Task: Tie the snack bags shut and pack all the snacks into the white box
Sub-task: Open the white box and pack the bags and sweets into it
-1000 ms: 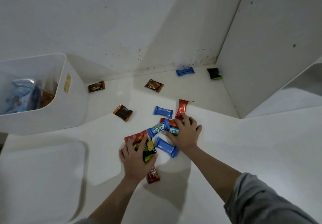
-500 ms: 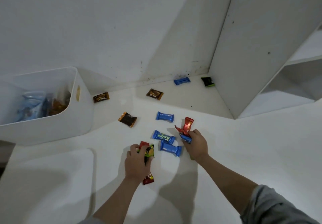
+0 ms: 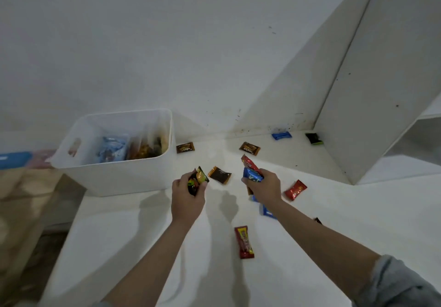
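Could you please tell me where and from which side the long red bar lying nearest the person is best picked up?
Probably pinch the red bar across its narrow middle, coming straight down from above; it lies flat and alone, both long edges free.

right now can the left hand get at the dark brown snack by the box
Probably yes to reach, not to grasp: the dark brown snack lies bare just beside the left hand, nothing between, but that hand already grips a black snack.

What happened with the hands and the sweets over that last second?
Both hands lifted off the table with sweets gathered up: the left hand grips dark green-and-orange packets, the right hand blue and red ones. The white box and the brown packets near the wall stayed put.
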`<control>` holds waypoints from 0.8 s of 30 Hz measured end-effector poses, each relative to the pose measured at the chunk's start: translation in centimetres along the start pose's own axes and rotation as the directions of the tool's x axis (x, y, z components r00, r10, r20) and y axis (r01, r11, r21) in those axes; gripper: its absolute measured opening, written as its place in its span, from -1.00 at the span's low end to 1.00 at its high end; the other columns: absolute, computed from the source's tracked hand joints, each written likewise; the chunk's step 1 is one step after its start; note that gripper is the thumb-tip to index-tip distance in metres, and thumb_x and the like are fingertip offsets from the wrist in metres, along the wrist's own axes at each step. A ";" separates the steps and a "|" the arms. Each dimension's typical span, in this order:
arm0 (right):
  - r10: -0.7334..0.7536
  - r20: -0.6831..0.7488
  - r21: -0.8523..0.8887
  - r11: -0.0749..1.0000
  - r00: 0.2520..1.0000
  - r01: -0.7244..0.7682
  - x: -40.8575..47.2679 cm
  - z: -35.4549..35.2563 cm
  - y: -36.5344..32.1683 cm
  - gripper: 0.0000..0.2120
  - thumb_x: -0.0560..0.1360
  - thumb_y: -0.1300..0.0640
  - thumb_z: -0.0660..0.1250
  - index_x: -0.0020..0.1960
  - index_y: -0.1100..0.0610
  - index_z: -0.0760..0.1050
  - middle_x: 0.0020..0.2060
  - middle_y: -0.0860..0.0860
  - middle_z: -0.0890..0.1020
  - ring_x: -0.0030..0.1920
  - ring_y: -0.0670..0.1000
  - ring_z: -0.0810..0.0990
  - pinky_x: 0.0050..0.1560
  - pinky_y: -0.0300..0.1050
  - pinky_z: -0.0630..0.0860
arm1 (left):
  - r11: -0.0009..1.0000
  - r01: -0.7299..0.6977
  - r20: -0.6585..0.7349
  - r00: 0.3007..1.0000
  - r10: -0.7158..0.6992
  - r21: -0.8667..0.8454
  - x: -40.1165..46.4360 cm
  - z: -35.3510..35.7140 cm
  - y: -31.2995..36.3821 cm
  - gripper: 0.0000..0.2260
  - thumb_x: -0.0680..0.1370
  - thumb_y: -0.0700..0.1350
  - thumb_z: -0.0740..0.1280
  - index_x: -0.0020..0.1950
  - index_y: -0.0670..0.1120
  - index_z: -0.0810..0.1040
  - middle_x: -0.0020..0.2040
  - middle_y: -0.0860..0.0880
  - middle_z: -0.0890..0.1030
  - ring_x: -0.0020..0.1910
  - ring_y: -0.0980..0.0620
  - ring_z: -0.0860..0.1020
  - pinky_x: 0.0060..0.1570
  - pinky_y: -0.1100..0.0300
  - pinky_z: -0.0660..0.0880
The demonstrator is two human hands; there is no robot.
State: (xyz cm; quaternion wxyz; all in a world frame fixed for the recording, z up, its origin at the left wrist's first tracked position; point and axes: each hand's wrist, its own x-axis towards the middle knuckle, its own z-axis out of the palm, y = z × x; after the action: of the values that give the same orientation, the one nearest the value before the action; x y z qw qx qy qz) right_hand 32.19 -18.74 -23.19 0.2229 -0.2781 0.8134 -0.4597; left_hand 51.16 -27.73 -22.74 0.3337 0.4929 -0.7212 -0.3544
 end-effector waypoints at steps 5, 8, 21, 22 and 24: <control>-0.234 0.046 0.052 0.971 0.971 0.232 0.7 6.3 -10.5 -0.79 0.38 0.02 0.49 -0.08 0.07 0.54 -0.32 -0.10 0.58 -0.33 -0.13 0.54 -0.33 -0.29 0.40 | 0.998 -0.057 -0.184 0.982 0.053 -0.017 7.5 -8.0 0.8 -0.62 0.46 -0.01 0.41 0.22 -0.11 0.50 0.14 -0.10 0.52 0.11 -0.04 0.46 0.11 0.26 0.37; -0.274 0.020 0.179 0.947 0.961 0.267 1.4 10.4 -16.0 -0.75 0.36 0.00 0.50 -0.08 0.11 0.56 -0.30 -0.05 0.61 -0.32 -0.09 0.56 -0.30 -0.19 0.49 | 0.998 -0.067 -0.224 0.973 0.060 -0.021 11.4 -12.1 0.7 -0.61 0.47 -0.04 0.41 0.24 -0.11 0.47 0.16 -0.13 0.50 0.05 0.04 0.45 0.12 0.26 0.39; -0.275 0.110 0.177 0.951 0.955 0.253 3.5 21.7 -20.7 -0.48 0.40 -0.08 0.46 0.23 0.15 0.43 0.11 0.05 0.55 0.06 -0.01 0.53 0.02 -0.19 0.49 | 0.984 0.106 -0.012 0.994 -0.108 -0.145 19.3 -14.9 -5.1 -0.57 0.51 -0.07 0.38 0.34 -0.12 0.38 0.25 -0.15 0.42 0.22 -0.07 0.43 0.10 0.18 0.43; -0.274 0.125 0.179 0.952 0.954 0.250 3.4 21.7 -20.4 -0.47 0.42 -0.07 0.43 0.27 0.16 0.40 0.14 0.05 0.52 0.08 -0.03 0.50 0.04 -0.22 0.45 | 0.980 0.121 -0.011 0.992 -0.125 -0.158 19.3 -14.7 -5.5 -0.57 0.52 -0.06 0.37 0.34 -0.14 0.37 0.26 -0.16 0.42 0.23 -0.08 0.44 0.08 0.20 0.42; -0.296 0.127 0.165 0.947 0.947 0.274 3.1 21.7 -19.9 -0.49 0.46 -0.05 0.39 0.30 0.18 0.38 0.19 0.05 0.50 0.16 -0.02 0.48 0.13 -0.20 0.43 | 0.981 0.117 -0.023 0.992 -0.122 -0.152 19.3 -14.5 -5.9 -0.58 0.53 -0.03 0.36 0.33 -0.15 0.38 0.26 -0.16 0.44 0.23 -0.09 0.45 0.08 0.22 0.39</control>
State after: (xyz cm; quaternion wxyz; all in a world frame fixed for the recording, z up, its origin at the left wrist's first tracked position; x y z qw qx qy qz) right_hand 48.21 -42.74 -16.54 0.2341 -0.4098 0.7097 -0.5230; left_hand 60.37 -50.24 -17.52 0.3597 0.5144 -0.6559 -0.4193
